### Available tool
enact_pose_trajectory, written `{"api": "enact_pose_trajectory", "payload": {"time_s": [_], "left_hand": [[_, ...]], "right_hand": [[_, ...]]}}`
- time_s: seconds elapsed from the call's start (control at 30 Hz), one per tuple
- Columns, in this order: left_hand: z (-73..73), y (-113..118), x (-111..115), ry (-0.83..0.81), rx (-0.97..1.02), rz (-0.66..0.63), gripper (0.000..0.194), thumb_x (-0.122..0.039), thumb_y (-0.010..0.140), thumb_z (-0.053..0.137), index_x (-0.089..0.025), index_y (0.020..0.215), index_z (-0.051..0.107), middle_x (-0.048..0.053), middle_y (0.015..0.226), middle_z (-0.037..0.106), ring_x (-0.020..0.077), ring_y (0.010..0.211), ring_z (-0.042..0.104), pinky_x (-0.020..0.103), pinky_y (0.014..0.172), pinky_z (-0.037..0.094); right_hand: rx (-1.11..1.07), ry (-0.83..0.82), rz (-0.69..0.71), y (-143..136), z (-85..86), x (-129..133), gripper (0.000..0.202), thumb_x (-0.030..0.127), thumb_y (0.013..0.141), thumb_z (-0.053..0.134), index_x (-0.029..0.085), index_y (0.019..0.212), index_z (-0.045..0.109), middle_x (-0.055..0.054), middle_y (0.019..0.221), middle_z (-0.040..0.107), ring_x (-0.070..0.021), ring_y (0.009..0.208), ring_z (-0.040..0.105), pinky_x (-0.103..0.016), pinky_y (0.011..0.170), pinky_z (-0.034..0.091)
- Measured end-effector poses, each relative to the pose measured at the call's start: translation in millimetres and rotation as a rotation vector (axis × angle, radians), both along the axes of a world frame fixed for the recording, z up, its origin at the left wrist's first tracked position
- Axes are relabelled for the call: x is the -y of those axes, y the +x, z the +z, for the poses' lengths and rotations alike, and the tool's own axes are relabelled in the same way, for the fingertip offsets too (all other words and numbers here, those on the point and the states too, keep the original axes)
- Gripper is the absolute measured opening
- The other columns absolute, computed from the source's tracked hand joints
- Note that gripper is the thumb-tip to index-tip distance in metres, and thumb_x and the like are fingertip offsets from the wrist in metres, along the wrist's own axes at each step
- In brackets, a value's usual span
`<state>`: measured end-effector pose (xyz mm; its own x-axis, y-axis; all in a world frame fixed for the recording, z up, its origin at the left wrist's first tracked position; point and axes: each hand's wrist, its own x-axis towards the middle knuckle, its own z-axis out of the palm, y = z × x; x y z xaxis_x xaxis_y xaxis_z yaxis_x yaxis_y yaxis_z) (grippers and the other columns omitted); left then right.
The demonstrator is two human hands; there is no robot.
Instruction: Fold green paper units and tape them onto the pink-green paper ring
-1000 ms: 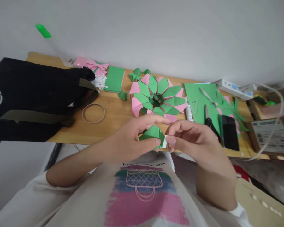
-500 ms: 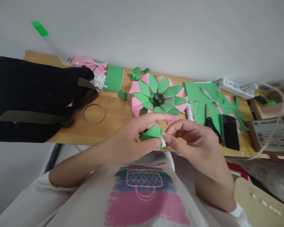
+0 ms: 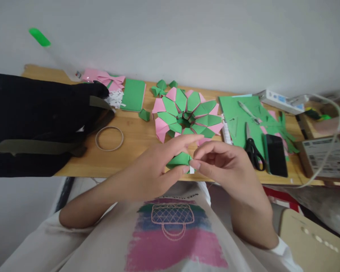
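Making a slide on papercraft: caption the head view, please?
Two hands hold a green folded paper piece before a pink-and-green ring.

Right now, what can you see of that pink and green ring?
The ring appears to be folded paper: green petal-like pieces circle an open middle, with pink points around the outside. It lies on the wooden table, just beyond the left hand, which hides part of its near edge; whether they touch, I cannot tell.

- folded piece (image 3: pixel 179 160): green
- small strip (image 3: pixel 192 170): white
- paper ring (image 3: pixel 180 101): green inner petals, pink outer tips
- bag (image 3: pixel 39 113): black, olive straps
- shirt (image 3: pixel 102 241): whitish; print has green, blue, pink bands, pale crisscross lines
- scissors (image 3: pixel 252 149): black handles
- table (image 3: pixel 130 155): light brown
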<state>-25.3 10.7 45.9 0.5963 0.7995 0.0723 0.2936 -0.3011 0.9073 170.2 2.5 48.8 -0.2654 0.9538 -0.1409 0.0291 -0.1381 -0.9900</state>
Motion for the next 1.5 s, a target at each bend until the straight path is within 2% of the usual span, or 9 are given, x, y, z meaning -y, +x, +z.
{"api": "enact_pose_trajectory", "payload": {"time_s": [0.1,0.27,0.37,0.53,0.7,1.0,1.2,1.33,1.5], "left_hand": [[0.0,-1,-2,0.043,-0.040,-0.013,0.055,-0.017,0.090,0.052,-0.029,0.143,0.039,0.003,0.125,0.065,0.0146,0.090,0.067,0.025,0.071,0.054],[1.7,-2,-6,0.063,-0.063,-0.085,0.056,-0.017,0.090,0.052,-0.030,0.143,0.040,0.002,0.121,0.067,0.0133,0.081,0.067,0.023,0.064,0.052],[2.7,-2,-7,0.036,-0.021,-0.100,0.050,-0.015,0.090,0.051,-0.028,0.139,0.047,0.002,0.118,0.069,0.0146,0.087,0.068,0.023,0.065,0.053],[0.8,1,-8,-0.021,0.050,-0.019,0.037,-0.017,0.091,0.054,-0.027,0.126,0.059,0.001,0.116,0.070,0.0182,0.110,0.065,0.026,0.081,0.055],[-1.4,4,-7,-0.038,0.101,-0.008,0.037,-0.015,0.089,0.056,-0.028,0.124,0.061,0.000,0.119,0.070,0.0168,0.110,0.064,0.027,0.090,0.053],[-6.3,4,-1,-0.109,0.290,0.027,0.034,-0.018,0.090,0.061,-0.029,0.122,0.063,0.000,0.120,0.069,0.0140,0.106,0.064,0.025,0.090,0.050],[-6.2,3,0,-0.190,0.300,0.041,0.032,-0.021,0.090,0.060,-0.027,0.121,0.064,0.002,0.113,0.070,0.0139,0.097,0.066,0.023,0.078,0.053],[-4.7,5,-3,-0.194,0.295,0.086,0.024,-0.022,0.092,0.057,-0.021,0.113,0.068,0.003,0.104,0.072,0.0141,0.093,0.067,0.023,0.076,0.053],[-0.3,7,-3,-0.171,0.328,0.153,0.018,-0.019,0.092,0.058,-0.020,0.107,0.067,0.002,0.105,0.074,0.0131,0.094,0.070,0.022,0.077,0.056]], "right_hand": [[0.009,-0.052,0.038,0,-1.8,-2,0.020,0.034,0.076,0.077,0.019,0.069,0.065,0.003,0.063,0.056,-0.0080,0.053,0.046,-0.023,0.047,0.037],[0.008,-0.059,0.049,0,-8.3,-3,0.019,0.032,0.077,0.075,0.019,0.069,0.064,0.004,0.060,0.051,-0.0072,0.051,0.039,-0.022,0.046,0.031],[0.020,-0.011,0.036,0,-10.6,-2,0.019,0.031,0.078,0.073,0.018,0.068,0.063,0.004,0.060,0.052,-0.0078,0.054,0.041,-0.022,0.047,0.033],[-0.051,-0.047,0.030,-1,-11.0,0,0.023,0.034,0.073,0.078,0.019,0.074,0.061,0.004,0.064,0.054,-0.0075,0.056,0.045,-0.021,0.048,0.038],[-0.074,-0.083,0.002,-1,-11.2,5,0.027,0.034,0.069,0.083,0.020,0.077,0.061,0.005,0.064,0.051,-0.0070,0.054,0.044,-0.020,0.046,0.038],[0.078,0.099,-0.141,1,-8.2,13,0.027,0.030,0.062,0.088,0.020,0.071,0.064,0.004,0.062,0.057,-0.0076,0.050,0.048,-0.020,0.042,0.039],[0.326,0.394,-0.102,2,-5.2,18,0.020,0.026,0.072,0.083,0.021,0.077,0.064,0.004,0.068,0.061,-0.0075,0.054,0.052,-0.020,0.049,0.045],[0.480,0.604,-0.179,0,-1.1,24,0.017,0.023,0.076,0.080,0.022,0.082,0.064,0.003,0.072,0.064,-0.0095,0.059,0.055,-0.022,0.052,0.047],[0.395,0.612,-0.199,5,1.0,29,0.015,0.012,0.084,0.068,0.024,0.093,0.069,0.000,0.079,0.070,-0.0137,0.069,0.063,-0.027,0.058,0.051]]}}
